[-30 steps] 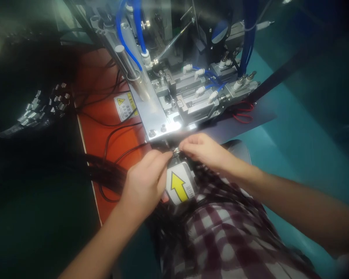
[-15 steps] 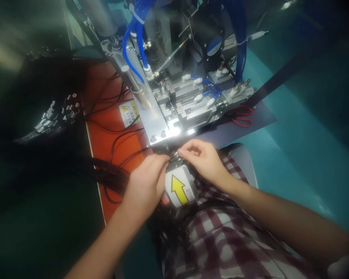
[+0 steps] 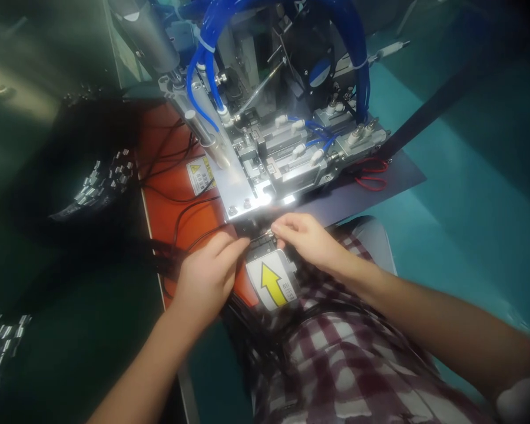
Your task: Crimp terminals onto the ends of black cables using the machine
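My right hand (image 3: 307,238) pinches a small silver connector (image 3: 269,233) between thumb and fingertips, just in front of the machine's bright metal plate. From the connector a thin dark cable (image 3: 258,238) runs left to the fingertips of my left hand (image 3: 209,268), which are pressed together on it. Both hands are above a white-topped unit with a yellow arrow label (image 3: 271,282). Part of the connector is hidden behind my right fingers.
The machine (image 3: 287,153) with blue air hoses stands behind my hands on an orange surface (image 3: 163,206). Black cables (image 3: 163,253) cross it to the left. Several bundled cable ends with silver tips (image 3: 101,182) lie at the left. A red-handled tool (image 3: 373,174) lies to the right.
My left fingertips have slid left, away from the right hand, so more of the thin cable shows. My right hand stays nearly in place. The camera has shifted slightly.
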`<state>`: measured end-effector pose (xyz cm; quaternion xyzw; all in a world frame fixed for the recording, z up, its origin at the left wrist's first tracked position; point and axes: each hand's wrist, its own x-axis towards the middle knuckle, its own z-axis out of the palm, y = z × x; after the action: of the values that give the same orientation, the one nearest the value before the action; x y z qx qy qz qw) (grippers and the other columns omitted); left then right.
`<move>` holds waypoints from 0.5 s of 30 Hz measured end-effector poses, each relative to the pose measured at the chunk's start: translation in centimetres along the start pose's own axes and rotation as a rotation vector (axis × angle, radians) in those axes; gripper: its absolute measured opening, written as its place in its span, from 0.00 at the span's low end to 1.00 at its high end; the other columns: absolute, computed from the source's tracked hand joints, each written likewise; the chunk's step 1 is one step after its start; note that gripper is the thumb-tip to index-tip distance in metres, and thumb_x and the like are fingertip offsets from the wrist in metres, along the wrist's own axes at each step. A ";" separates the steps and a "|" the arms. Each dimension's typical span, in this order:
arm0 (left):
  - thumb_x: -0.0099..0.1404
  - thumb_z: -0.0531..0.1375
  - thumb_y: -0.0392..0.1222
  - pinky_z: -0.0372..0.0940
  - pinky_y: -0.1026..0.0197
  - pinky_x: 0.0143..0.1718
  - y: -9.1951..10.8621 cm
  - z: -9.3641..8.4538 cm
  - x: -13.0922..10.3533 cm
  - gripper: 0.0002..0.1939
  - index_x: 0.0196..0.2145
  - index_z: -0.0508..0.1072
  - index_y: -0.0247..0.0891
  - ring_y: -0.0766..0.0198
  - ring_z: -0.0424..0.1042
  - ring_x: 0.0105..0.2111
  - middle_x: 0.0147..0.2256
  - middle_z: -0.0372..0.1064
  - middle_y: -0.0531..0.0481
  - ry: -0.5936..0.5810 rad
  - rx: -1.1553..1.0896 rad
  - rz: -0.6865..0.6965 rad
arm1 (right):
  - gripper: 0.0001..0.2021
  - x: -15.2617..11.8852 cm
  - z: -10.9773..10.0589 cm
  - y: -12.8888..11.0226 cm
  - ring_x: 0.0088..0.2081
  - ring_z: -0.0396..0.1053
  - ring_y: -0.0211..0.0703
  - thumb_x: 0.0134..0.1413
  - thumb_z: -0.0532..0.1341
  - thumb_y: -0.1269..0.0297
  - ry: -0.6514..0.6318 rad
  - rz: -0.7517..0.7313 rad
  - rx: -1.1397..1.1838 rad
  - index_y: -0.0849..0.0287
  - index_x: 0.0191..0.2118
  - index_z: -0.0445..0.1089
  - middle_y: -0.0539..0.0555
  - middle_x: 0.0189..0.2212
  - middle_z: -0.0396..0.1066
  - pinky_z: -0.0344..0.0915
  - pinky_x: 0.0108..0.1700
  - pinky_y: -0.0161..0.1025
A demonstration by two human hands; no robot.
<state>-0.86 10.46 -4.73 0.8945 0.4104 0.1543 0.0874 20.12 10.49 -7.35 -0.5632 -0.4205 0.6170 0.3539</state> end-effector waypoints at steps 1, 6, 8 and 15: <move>0.68 0.51 0.32 0.69 0.64 0.35 -0.2 0.1 0.2 0.14 0.44 0.73 0.39 0.63 0.73 0.36 0.38 0.71 0.47 0.010 -0.012 0.007 | 0.11 0.1 0.0 0.0 0.25 0.65 0.36 0.59 0.58 0.65 -0.004 -0.001 -0.006 0.61 0.26 0.66 0.48 0.20 0.69 0.60 0.32 0.34; 0.68 0.52 0.31 0.69 0.65 0.41 -0.3 0.1 0.6 0.13 0.44 0.73 0.38 0.63 0.73 0.42 0.42 0.71 0.46 0.014 -0.102 0.032 | 0.11 0.2 -0.2 -0.1 0.24 0.64 0.36 0.59 0.57 0.65 -0.022 0.012 -0.036 0.61 0.27 0.66 0.50 0.22 0.71 0.60 0.31 0.34; 0.68 0.52 0.31 0.69 0.65 0.43 -0.3 0.3 0.4 0.13 0.44 0.73 0.38 0.63 0.73 0.43 0.43 0.72 0.46 0.022 -0.128 0.027 | 0.11 0.1 -0.2 -0.3 0.24 0.63 0.35 0.59 0.58 0.65 -0.019 0.020 -0.055 0.61 0.27 0.66 0.50 0.22 0.71 0.59 0.30 0.34; 0.68 0.51 0.31 0.69 0.66 0.37 -0.4 0.7 0.0 0.12 0.43 0.74 0.38 0.65 0.74 0.38 0.42 0.72 0.47 0.037 -0.096 0.034 | 0.14 0.0 -0.4 -0.2 0.22 0.62 0.33 0.58 0.59 0.60 -0.064 0.108 0.133 0.61 0.24 0.65 0.47 0.19 0.67 0.58 0.30 0.33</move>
<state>-0.87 10.68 -5.52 0.8931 0.3888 0.1918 0.1199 20.53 10.63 -7.18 -0.5403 -0.3588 0.6796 0.3428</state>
